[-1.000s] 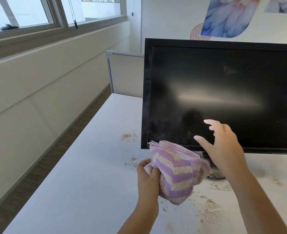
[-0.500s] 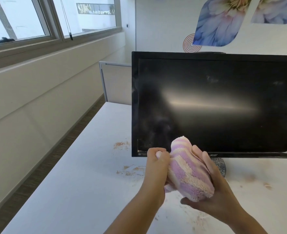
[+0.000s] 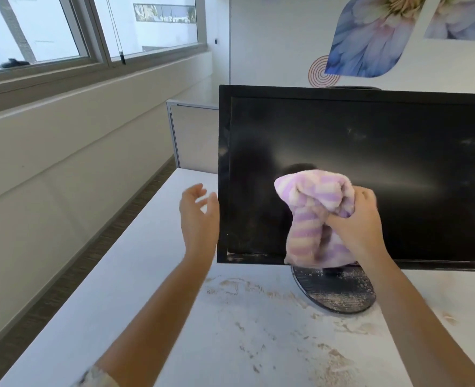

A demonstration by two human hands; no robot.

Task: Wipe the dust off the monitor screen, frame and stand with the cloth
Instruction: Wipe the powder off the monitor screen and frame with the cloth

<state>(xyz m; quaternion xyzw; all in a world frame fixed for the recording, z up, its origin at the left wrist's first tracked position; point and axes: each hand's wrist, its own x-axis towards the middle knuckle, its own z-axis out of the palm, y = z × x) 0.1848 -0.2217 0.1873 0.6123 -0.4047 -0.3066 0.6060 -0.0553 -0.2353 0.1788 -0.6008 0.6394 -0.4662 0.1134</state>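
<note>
A black monitor (image 3: 384,152) stands on a white desk (image 3: 136,297), its dark screen streaked with dust. Its round black stand (image 3: 334,291) below is speckled with dust. My right hand (image 3: 356,219) grips a bunched purple and cream striped cloth (image 3: 311,208) and holds it against the lower left part of the screen. The cloth hangs down over the bottom frame. My left hand (image 3: 198,216) is open beside the monitor's left edge, fingers spread, holding nothing; I cannot tell whether it touches the frame.
Brownish dust and crumbs (image 3: 261,291) lie on the desk in front of the stand and toward the right. A low partition panel (image 3: 194,135) stands behind the desk. The desk's left edge drops to a carpeted floor (image 3: 71,277) along the window wall.
The cloth passed from both hands to my right hand alone and rose from below the frame onto the screen. My left hand let go and moved left to the monitor's edge.
</note>
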